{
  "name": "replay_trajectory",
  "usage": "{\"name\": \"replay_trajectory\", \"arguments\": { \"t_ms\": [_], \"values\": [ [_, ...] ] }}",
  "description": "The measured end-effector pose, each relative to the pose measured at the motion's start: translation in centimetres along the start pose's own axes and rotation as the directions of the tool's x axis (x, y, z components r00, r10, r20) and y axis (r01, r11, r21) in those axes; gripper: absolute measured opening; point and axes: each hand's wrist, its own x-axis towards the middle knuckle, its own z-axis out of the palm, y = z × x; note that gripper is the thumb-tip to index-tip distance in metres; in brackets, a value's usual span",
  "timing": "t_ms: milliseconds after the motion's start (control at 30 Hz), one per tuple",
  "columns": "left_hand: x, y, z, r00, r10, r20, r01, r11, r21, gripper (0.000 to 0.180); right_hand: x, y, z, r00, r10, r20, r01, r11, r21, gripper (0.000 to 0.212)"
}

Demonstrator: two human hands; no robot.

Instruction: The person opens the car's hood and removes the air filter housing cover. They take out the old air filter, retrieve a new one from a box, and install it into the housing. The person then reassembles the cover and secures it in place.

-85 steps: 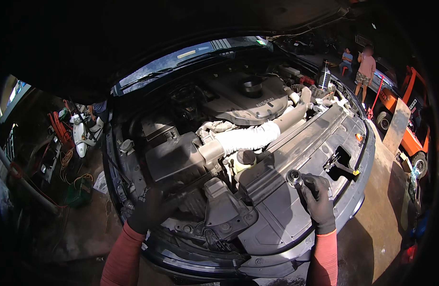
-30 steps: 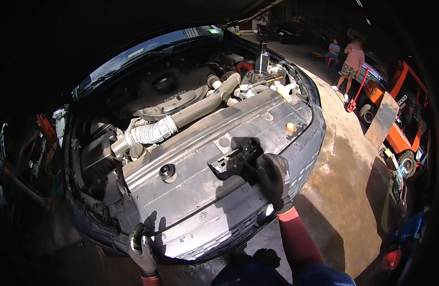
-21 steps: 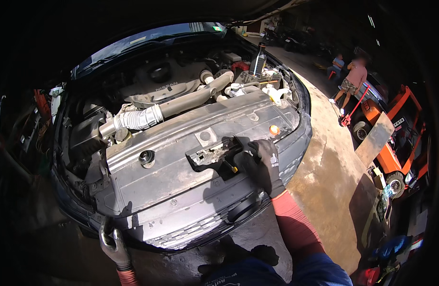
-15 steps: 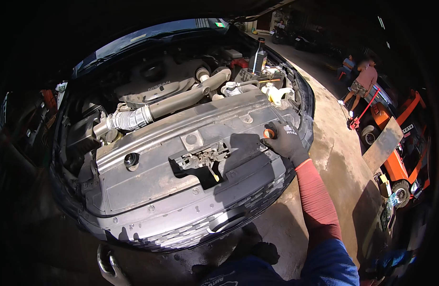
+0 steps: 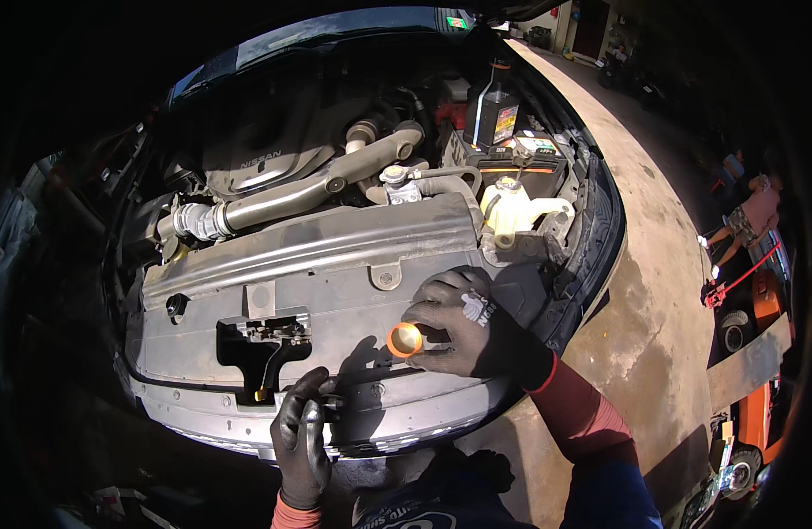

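My right hand (image 5: 463,326), in a dark grey work glove, pinches a round orange cap (image 5: 405,339) above the front panel of the car's engine bay. The cap's pale, hollow-looking face is turned up and its rim is orange. My left hand (image 5: 304,432), in a dark glove, is raised over the front edge of the car, to the left of the cap. Its fingers are bent and apart, and I see nothing held in them. Beneath both hands lies the grey radiator cover (image 5: 335,291). A small black cap (image 5: 176,306) sits on its left part.
The hood latch opening (image 5: 263,357) is left of my hands. Beyond the cover are an air intake pipe (image 5: 287,196), a cream fluid reservoir (image 5: 512,212) and a battery (image 5: 512,167) with a black bottle (image 5: 494,115) on it. A person (image 5: 759,212) bends over at the far right.
My right hand has moved left and nearer with the orange cap, turning its hollow face up. My left hand has risen from the lower left to beside it. The view has shifted.
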Motion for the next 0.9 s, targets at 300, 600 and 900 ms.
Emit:
{"name": "replay_trajectory", "arguments": {
  "t_ms": [300,600,900],
  "values": [
    [0.0,-0.5,8.2,0.884,-0.249,0.395,0.467,0.497,-0.732,0.056,1.8,1.3,-3.2,0.941,-0.318,0.117,0.266,0.908,0.325,0.065],
    [-2.9,-2.0,6.9,0.974,-0.218,0.052,0.156,0.489,-0.858,0.061,12.3,26.1,-13.1,0.445,0.51,-0.736,-0.399,0.849,0.347,0.111],
    [-2.3,2.3,3.0,0.945,-0.101,-0.312,-0.077,0.856,-0.512,0.064,14.6,31.0,-12.9,0.554,0.553,-0.622,-0.382,0.833,0.4,0.089]
  ]
}}
